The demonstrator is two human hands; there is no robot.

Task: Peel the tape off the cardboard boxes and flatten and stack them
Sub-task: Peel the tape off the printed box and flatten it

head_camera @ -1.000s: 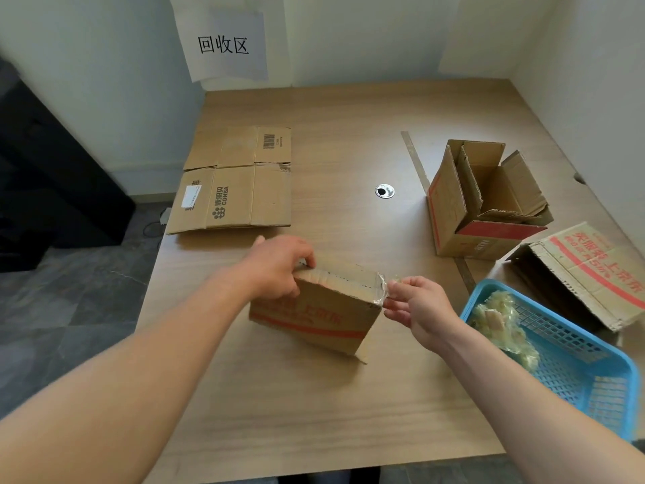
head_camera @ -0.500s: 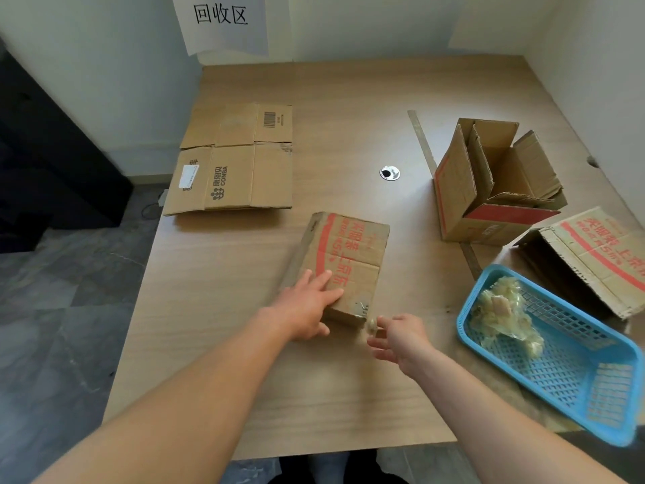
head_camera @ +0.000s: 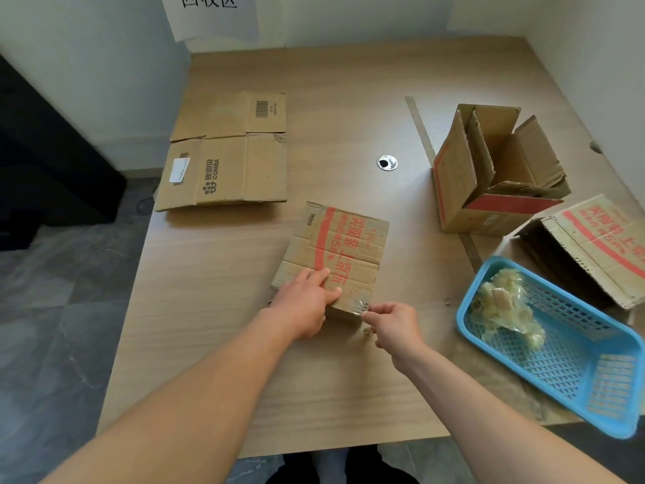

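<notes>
The small box (head_camera: 343, 246) with red print lies near the middle of the desk (head_camera: 227, 344). The left hand (head_camera: 305, 302) rests on its near left corner, fingers (head_camera: 319, 275) straight. The right hand (head_camera: 396, 326) pinches a strip of clear tape (head_camera: 359, 304) at the near right corner, thumb and forefinger closed on it. At the far left lie flattened boxes (head_camera: 227, 158)

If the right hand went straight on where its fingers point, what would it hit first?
The right hand, pinching clear tape, points at the near corner of the flat brown cardboard box with red print: it meets that first, then probably the left hand pressing the box.
</notes>
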